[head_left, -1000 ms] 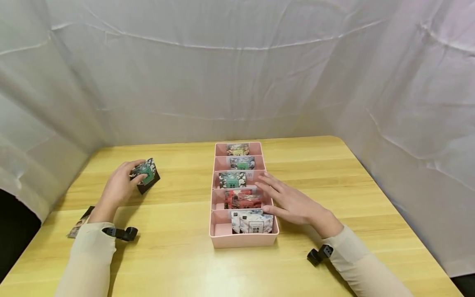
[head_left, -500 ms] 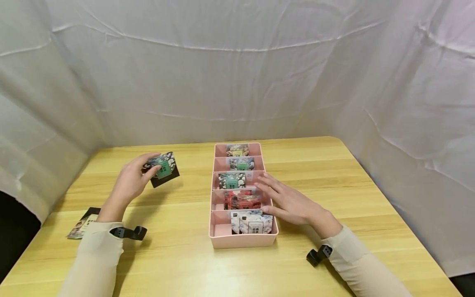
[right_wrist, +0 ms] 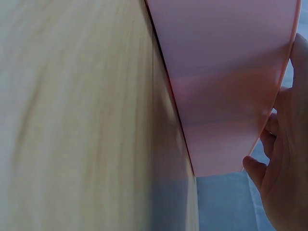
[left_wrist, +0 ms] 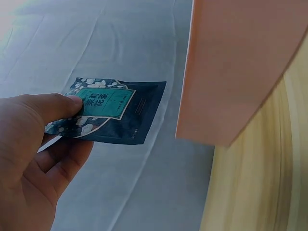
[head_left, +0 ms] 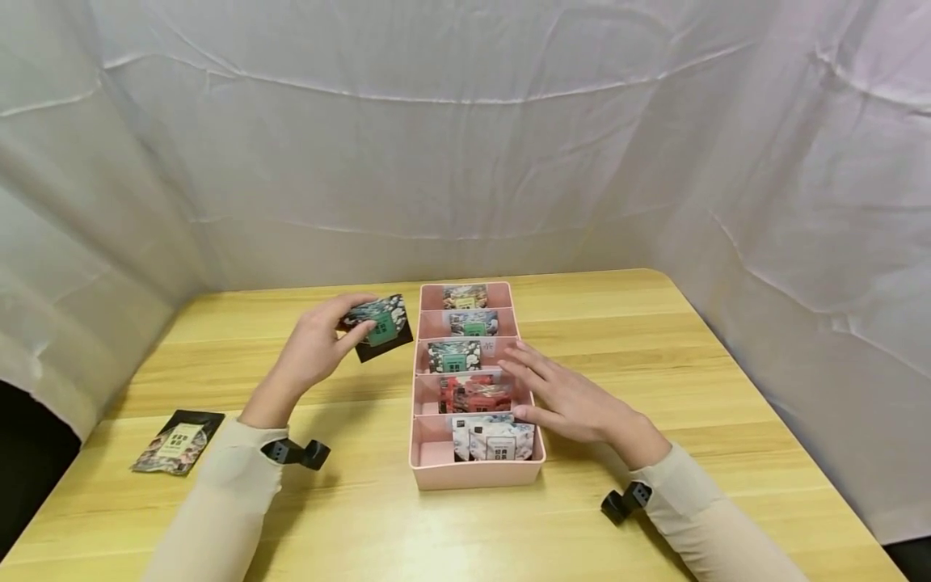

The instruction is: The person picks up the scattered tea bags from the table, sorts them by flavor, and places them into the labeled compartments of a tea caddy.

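My left hand [head_left: 313, 343] pinches a dark tea sachet [left_wrist: 115, 110] with a green label and white blossoms between thumb and fingers. In the head view it is held above the table, just left of a pink divided box [head_left: 480, 477]. My right hand [head_left: 575, 396] rests at the box's right rim, fingers fairly straight and reaching over the edge. Sachets stand in the compartments: a yellow-labelled one [head_left: 465, 297] at the back, then a blue-green one [head_left: 474, 323], a green-labelled blossom one [head_left: 454, 356], red ones [head_left: 476, 394], and white ones [head_left: 494, 438] at the front.
Another dark sachet [head_left: 178, 442] with a cream label lies flat on the wooden table [head_left: 349, 517] at the left, beside my left sleeve. Pale curtains [head_left: 465, 162] enclose the table at the back and sides.
My left hand has carried the green-labelled sachet rightward to near the box. The sachet lying at the left has come out from behind my left arm. My right hand has stayed put.
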`<state>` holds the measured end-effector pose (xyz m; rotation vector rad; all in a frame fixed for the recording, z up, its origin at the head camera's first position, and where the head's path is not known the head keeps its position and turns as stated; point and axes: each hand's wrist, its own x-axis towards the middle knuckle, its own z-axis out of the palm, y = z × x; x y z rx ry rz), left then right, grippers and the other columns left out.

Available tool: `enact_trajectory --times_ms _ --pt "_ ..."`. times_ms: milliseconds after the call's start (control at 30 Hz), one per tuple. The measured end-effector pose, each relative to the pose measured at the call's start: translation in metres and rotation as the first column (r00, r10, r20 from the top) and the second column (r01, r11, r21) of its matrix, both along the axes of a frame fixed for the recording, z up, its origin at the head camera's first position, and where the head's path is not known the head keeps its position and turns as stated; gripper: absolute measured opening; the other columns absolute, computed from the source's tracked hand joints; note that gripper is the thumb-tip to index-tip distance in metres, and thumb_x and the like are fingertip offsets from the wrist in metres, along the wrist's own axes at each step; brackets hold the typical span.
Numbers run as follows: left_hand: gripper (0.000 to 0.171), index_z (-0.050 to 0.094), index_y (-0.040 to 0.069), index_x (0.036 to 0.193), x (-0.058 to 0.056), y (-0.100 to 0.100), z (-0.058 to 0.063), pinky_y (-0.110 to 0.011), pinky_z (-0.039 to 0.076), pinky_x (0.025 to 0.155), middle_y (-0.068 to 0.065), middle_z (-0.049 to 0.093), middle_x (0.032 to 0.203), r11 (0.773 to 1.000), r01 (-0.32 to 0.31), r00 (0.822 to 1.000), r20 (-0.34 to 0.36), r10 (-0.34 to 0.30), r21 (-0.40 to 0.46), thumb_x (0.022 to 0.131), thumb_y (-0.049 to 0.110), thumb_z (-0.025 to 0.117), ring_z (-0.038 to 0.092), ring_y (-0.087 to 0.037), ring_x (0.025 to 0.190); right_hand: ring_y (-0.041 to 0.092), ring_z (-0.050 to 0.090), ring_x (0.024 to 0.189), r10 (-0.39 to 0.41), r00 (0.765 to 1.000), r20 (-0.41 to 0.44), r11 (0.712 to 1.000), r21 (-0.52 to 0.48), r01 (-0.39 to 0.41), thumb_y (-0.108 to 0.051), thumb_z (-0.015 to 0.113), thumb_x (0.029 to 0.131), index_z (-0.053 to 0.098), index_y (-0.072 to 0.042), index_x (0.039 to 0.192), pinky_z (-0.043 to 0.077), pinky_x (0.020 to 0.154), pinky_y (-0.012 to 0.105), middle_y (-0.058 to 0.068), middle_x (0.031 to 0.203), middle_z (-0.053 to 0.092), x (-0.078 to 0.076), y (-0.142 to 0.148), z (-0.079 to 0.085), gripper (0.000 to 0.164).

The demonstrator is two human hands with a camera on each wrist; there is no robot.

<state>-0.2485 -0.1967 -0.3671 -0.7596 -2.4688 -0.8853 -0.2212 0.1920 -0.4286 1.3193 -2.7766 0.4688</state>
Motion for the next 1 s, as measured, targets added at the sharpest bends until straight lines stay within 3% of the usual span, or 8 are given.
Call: enact_trajectory --times_ms 400,633,1000 --pt "0.036 0.062 0.008 0.128 -0.013 0.045 0.006 -0.038 0.054 0.07 -0.011 0.066 0.117 0.996 0.085 0.994 0.07 -0.085 0.005 0.094 0.017 0.068 0.062 -0.021 0.082 0.025 0.009 0.149 0.001 1.0 -0.012 1.0 -0.013 -0.001 -0.049 0.044 0.102 0.025 -0.012 0.156 0.027 0.113 0.052 0.009 0.163 0.014 -0.001 -0.002 -0.003 0.069" --pt "0.036 0.061 0.01 0.13 -0.022 0.064 0.0 -0.046 0.049 0.096 -0.008 0.061 0.131 0.991 0.136 0.983 0.123 -0.134 -0.007 0.095 0.019 0.066 0.059 -0.028 0.114 0.024 0.008 0.149 0.007 1.0 -0.015 1.0 -0.016 -0.007 -0.049 0.044 0.101 0.024 -0.012 0.156 0.026 0.114 0.051 0.008 0.163 0.014 -0.001 -0.003 -0.002 0.069" --pt "0.03 0.058 0.009 0.122 -0.034 0.089 -0.013 -0.043 0.053 0.088 -0.009 0.065 0.117 0.977 0.208 0.965 0.175 -0.198 -0.042 0.095 0.019 0.067 0.063 -0.027 0.104 0.025 0.01 0.148 -0.013 1.0 0.005 1.0 -0.013 0.013 -0.05 0.043 0.101 0.022 -0.016 0.157 0.03 0.11 0.056 0.008 0.163 0.011 0.002 -0.003 -0.003 0.069"
